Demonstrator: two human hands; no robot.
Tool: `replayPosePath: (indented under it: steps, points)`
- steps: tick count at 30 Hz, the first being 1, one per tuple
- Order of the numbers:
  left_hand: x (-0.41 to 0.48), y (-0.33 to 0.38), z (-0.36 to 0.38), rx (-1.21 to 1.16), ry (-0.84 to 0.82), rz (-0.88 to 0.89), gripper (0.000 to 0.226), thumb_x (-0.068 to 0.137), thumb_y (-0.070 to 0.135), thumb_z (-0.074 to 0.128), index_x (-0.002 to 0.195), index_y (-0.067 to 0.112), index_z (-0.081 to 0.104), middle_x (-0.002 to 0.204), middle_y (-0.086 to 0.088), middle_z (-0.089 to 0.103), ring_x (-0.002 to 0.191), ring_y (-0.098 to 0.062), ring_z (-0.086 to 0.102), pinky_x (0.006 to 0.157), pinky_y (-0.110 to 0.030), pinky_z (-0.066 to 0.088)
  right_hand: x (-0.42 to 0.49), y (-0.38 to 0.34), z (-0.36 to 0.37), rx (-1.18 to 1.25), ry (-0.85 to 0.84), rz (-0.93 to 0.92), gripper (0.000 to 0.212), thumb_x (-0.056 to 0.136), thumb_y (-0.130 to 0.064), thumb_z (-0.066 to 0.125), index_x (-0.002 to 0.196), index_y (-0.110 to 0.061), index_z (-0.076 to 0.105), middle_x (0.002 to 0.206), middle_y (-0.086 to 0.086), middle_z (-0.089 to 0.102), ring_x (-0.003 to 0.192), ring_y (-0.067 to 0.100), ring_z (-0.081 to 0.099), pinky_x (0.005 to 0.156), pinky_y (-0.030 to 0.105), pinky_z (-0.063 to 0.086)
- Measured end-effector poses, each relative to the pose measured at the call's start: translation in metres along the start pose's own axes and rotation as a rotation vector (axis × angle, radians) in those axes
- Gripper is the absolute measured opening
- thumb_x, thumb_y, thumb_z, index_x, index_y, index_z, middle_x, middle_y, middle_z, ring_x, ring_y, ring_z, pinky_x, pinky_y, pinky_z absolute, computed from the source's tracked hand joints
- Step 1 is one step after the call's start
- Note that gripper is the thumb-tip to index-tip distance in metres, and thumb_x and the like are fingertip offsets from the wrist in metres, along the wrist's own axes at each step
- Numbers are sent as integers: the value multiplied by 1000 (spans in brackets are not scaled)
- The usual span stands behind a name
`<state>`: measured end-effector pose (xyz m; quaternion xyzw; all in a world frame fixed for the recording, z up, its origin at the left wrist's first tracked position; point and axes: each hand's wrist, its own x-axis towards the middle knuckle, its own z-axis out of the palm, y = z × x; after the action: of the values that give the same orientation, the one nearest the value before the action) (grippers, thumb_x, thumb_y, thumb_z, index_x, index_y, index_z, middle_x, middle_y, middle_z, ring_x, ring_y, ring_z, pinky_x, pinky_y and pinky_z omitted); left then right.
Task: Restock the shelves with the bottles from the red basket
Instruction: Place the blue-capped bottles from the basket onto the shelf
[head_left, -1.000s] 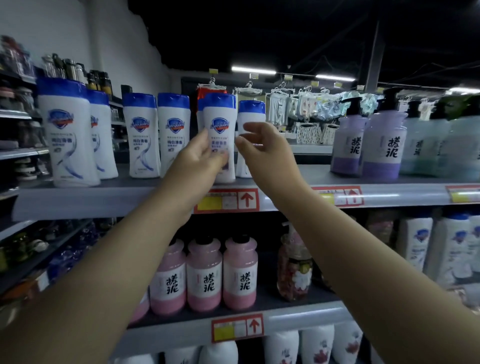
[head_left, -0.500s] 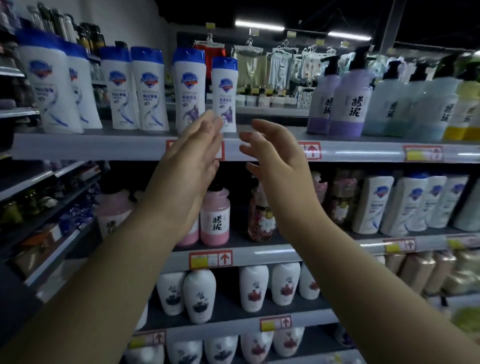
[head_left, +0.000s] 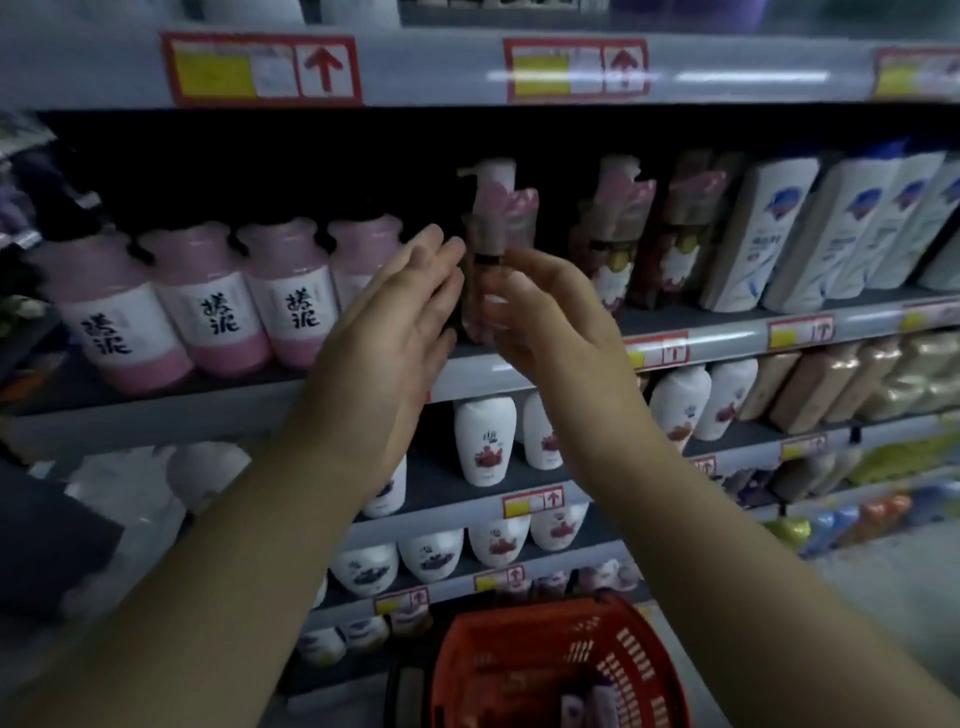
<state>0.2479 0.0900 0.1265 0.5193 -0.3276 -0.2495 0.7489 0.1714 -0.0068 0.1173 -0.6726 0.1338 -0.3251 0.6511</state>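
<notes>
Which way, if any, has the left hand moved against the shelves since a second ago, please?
Yes, downward: the left hand has dropped from the top shelf to beside the pink bottles.

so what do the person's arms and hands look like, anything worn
The left hand and right hand are bare: no gloves, rings or watch show. The forearms are bare too, with no sleeve in view. Blur hides any small marks.

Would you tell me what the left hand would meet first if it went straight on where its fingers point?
Left hand: probably the pump bottle just past its fingertips, though depth is unclear.
</notes>
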Motion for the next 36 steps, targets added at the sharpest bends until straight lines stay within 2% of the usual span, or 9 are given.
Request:
replayPosePath:
  steps: [4, 9, 13, 19, 22, 26, 31, 34, 36]
  points:
    - [16, -44, -7, 3, -35, -114, 62, 90, 43, 36, 149, 24, 30, 148, 14, 43, 133, -1, 40, 98, -19, 35, 1, 48, -11, 5, 51, 107, 34, 97, -31, 50, 130, -25, 50, 127, -8, 60, 118, 5, 55, 103, 33, 45]
    - [28, -111, -15, -39, -84, -240, 69, 83, 47, 40, 148, 26, 31, 142, 16, 47, 127, 2, 44, 95, -19, 36, -7, 115, -26, -19, 128, 239, 32, 97, -32, 47, 130, -29, 50, 124, -10, 60, 109, 2, 59, 76, 19, 54]
    - [33, -177, -20, -32, -100, -341, 58, 89, 43, 39, 145, 28, 35, 131, 20, 52, 129, 3, 44, 99, -20, 36, -13, 174, -42, -31, 235, 303, 29, 96, -29, 49, 125, -26, 54, 120, -7, 62, 110, 4, 59, 94, 25, 48]
    - [34, -283, -7, -24, -102, -534, 45, 99, 32, 33, 144, 27, 38, 136, 13, 50, 133, -2, 41, 111, -27, 29, -30, 272, -86, -61, 334, 381, 23, 95, -31, 51, 118, -30, 55, 118, -8, 63, 109, 4, 59, 93, 28, 49]
    - [30, -344, 0, 28, -101, -593, 39, 102, 24, 35, 140, 24, 42, 137, 5, 49, 133, -8, 41, 100, -24, 32, -45, 327, -112, -94, 372, 452, 24, 95, -33, 50, 118, -30, 56, 119, -9, 63, 109, 4, 59, 89, 26, 49]
    - [9, -431, 2, 18, -124, -628, 18, 91, 32, 53, 108, 38, 54, 133, 15, 53, 126, -1, 45, 83, -16, 37, -71, 404, -145, -127, 395, 540, 25, 96, -27, 51, 119, -23, 57, 114, -6, 65, 103, 3, 62, 82, 17, 50]
    - [-11, -548, 2, 2, -97, -753, 29, 99, 32, 37, 126, 36, 47, 122, 17, 52, 120, 0, 43, 104, -27, 25, -111, 510, -186, -166, 445, 689, 20, 95, -26, 53, 113, -21, 60, 110, -1, 66, 104, 12, 62, 95, 35, 50]
    - [-29, -620, 0, 11, -98, -861, 40, 100, 32, 35, 140, 31, 41, 129, 16, 49, 134, -4, 37, 102, -29, 20, -135, 580, -204, -202, 451, 764, 15, 94, -26, 53, 106, -21, 61, 108, 2, 67, 102, 16, 62, 91, 37, 50]
    - [-45, -664, -2, 20, -95, -916, 42, 100, 31, 37, 141, 29, 41, 139, 11, 48, 137, -7, 36, 102, -31, 20, -150, 627, -215, -248, 425, 833, 20, 94, -29, 53, 109, -18, 61, 106, 1, 65, 97, 16, 61, 80, 33, 52]
